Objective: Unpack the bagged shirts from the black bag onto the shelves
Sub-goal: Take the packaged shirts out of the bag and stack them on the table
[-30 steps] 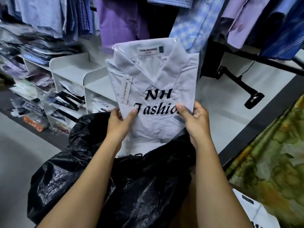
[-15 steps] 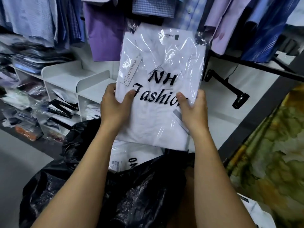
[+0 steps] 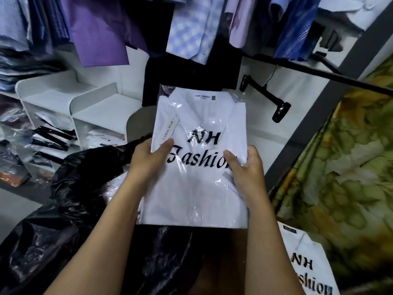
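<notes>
Both hands hold bagged shirt above black bag, shelves ahead-left.
Left hand [image 3: 148,156] and right hand [image 3: 246,167] are clamped on the bagged shirt's [image 3: 197,184] side edges, collar pointing away; black bag [image 3: 70,209] below, shelves [image 3: 102,111] beyond it, nearer left hand.

bagged shirt [image 3: 197,171] above open bag [image 3: 70,209], shelves [image 3: 85,107] behind left, second shirt [image 3: 306,265] lower right

White shelves [image 3: 100,111]: top bare, bagged garments [image 3: 53,137] in cubbies.
</notes>
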